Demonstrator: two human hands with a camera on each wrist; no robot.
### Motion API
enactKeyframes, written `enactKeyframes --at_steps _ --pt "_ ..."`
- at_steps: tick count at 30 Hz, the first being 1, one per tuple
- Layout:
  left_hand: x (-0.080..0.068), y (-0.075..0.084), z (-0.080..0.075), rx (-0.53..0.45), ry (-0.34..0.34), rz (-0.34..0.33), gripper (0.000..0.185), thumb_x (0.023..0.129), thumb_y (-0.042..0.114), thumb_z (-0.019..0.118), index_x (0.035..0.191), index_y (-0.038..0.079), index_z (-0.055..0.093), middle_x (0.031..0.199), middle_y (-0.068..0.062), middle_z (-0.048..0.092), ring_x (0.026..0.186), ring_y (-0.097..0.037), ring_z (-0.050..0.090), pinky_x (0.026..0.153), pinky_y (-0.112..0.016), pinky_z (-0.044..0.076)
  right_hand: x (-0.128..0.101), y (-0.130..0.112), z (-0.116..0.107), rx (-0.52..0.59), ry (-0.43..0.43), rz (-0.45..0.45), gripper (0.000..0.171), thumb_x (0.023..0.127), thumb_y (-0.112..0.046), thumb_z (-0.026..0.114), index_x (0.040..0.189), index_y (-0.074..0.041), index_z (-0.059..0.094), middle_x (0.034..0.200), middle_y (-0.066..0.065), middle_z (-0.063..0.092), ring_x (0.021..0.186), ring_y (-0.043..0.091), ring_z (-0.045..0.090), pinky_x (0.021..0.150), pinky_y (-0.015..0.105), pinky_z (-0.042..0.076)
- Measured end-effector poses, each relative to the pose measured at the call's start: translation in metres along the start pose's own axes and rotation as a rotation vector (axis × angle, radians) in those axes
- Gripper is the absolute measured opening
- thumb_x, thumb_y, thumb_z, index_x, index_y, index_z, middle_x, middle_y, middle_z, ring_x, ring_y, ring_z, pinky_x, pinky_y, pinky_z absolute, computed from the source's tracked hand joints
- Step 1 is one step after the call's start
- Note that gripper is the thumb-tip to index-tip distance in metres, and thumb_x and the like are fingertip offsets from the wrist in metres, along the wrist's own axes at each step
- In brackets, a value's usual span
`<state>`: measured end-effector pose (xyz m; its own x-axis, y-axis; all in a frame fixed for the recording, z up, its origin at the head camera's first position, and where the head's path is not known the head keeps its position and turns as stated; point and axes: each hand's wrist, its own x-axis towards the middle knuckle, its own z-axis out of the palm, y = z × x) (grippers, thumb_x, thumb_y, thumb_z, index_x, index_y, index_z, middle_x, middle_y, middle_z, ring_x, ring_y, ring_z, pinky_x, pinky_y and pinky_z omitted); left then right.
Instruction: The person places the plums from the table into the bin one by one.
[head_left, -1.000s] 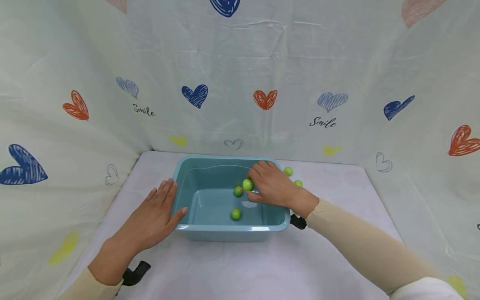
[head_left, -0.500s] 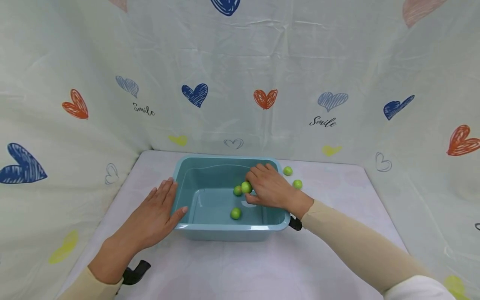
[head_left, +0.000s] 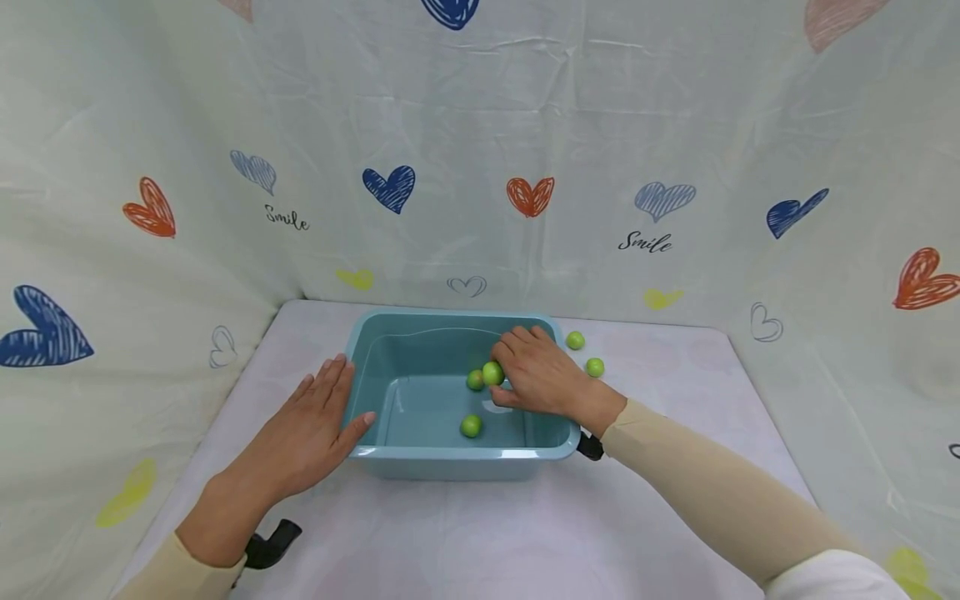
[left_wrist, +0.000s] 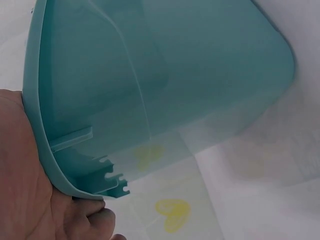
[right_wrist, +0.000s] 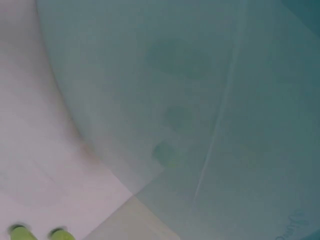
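Observation:
A light-blue plastic basin stands on the table. My left hand rests flat along its left rim, fingers straight and thumb over the edge. In the left wrist view that hand lies against the rim, beside the basin's outer wall. My right hand is inside the basin at its right side, pinching a small round green fruit between fingers and thumb. Close to it lies a second green fruit, browner on top. Another green fruit sits nearer the front wall.
Beyond the basin's right rim, two green fruits lie on the pale tablecloth. A white curtain printed with hearts surrounds the table at the back and sides. The right wrist view is filled mostly by the basin's outer wall.
My right hand has shifted slightly left with the green fruit, then kept almost still. The left hand has stayed on the rim.

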<state>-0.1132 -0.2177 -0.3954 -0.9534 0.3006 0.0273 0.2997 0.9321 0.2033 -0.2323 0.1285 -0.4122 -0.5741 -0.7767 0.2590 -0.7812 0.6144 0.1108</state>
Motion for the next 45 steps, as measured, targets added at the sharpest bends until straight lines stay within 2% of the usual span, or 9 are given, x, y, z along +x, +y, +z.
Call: enactKeyframes --at_steps 14,26,39,45 --pt "-0.0008 0.001 -0.0007 -0.015 0.004 -0.002 0.085 0.111 0.053 0.045 0.162 -0.012 0.024 0.172 -0.03 0.02 0.159 -0.049 0.021 0.127 -0.066 0.023 0.0004 0.0 0.0014 -0.04 0.002 0.007 0.032 0.096 -0.043 0.068 0.107 -0.013 0.066 0.095 0.0 0.062 0.087 0.019 0.052 0.075 0.034 0.036" --pt "-0.0018 0.0018 -0.0017 -0.025 0.0 -0.001 0.085 0.111 0.052 0.045 0.162 -0.012 0.023 0.172 -0.03 0.02 0.159 -0.048 0.021 0.127 -0.066 0.023 -0.0008 0.0006 0.0028 -0.058 0.041 -0.013 0.036 0.094 -0.044 0.07 0.107 -0.011 0.068 0.098 0.002 0.066 0.086 0.02 0.054 0.073 0.033 0.037" --pt "-0.0013 0.0005 0.0 -0.039 0.009 0.01 0.085 0.111 0.052 0.045 0.162 -0.013 0.023 0.172 -0.03 0.02 0.159 -0.048 0.021 0.126 -0.066 0.024 -0.0013 0.0 0.0024 -0.061 0.039 -0.015 0.034 0.095 -0.042 0.07 0.108 -0.012 0.068 0.098 0.001 0.065 0.086 0.02 0.053 0.073 0.033 0.037" --pt "-0.0013 0.0001 0.0003 -0.038 0.008 0.007 0.085 0.111 0.052 0.045 0.162 -0.013 0.023 0.172 -0.03 0.02 0.159 -0.048 0.021 0.126 -0.066 0.023 -0.0022 0.0001 0.0018 -0.052 0.091 -0.013 0.034 0.093 -0.041 0.073 0.107 -0.01 0.068 0.098 0.002 0.065 0.088 0.022 0.055 0.075 0.036 0.04"
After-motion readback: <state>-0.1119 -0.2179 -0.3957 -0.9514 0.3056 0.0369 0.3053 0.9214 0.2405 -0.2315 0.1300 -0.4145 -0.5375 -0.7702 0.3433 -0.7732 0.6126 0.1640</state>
